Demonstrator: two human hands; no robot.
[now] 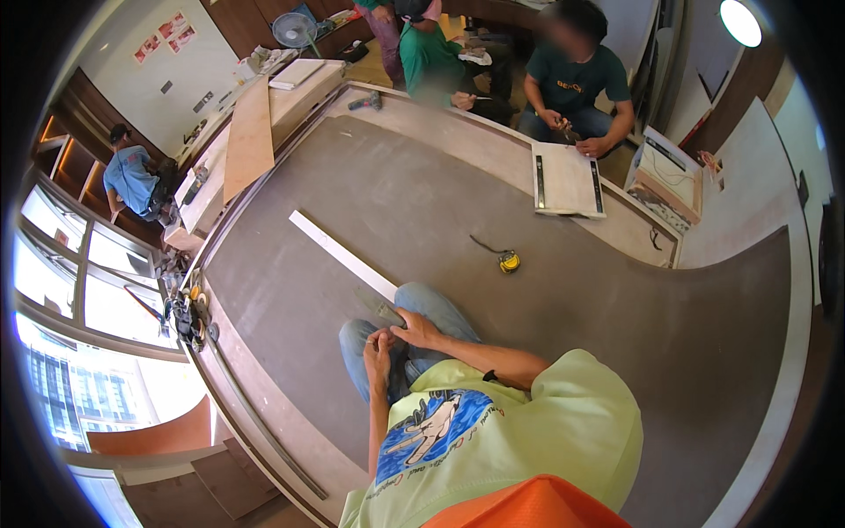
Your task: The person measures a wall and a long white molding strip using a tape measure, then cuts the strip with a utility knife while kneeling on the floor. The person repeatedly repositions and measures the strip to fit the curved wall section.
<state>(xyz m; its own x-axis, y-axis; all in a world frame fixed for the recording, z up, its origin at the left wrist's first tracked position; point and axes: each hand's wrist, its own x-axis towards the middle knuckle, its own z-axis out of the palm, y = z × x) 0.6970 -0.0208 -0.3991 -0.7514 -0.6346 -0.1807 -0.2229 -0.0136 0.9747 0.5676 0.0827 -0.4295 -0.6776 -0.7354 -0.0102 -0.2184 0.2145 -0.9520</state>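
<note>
My right hand (417, 331) is closed around a small dark grey-green tool (388, 313), whose flat end points away from me. Its exact kind is too blurred to name. Beside it, my left hand (378, 348) has its fingers pinched together close to the right fingertips; whatever they hold is hidden. Both hands are over my jeans-clad knees (431, 308). A long white strip (343, 253) lies on the grey-brown panel (563, 326), running from the far left to my knees. To the right, a yellow tape measure (509, 261) lies on the panel with a dark strap trailing from it.
Across the panel a seated person (576, 84) handles a white drawer-like board (568, 180) with black rails. Another person in green (431, 62) sits beside them. A drill (365, 101) lies on the far rim. A plywood board (248, 141) stands left; tools (189, 312) cluster by the windows.
</note>
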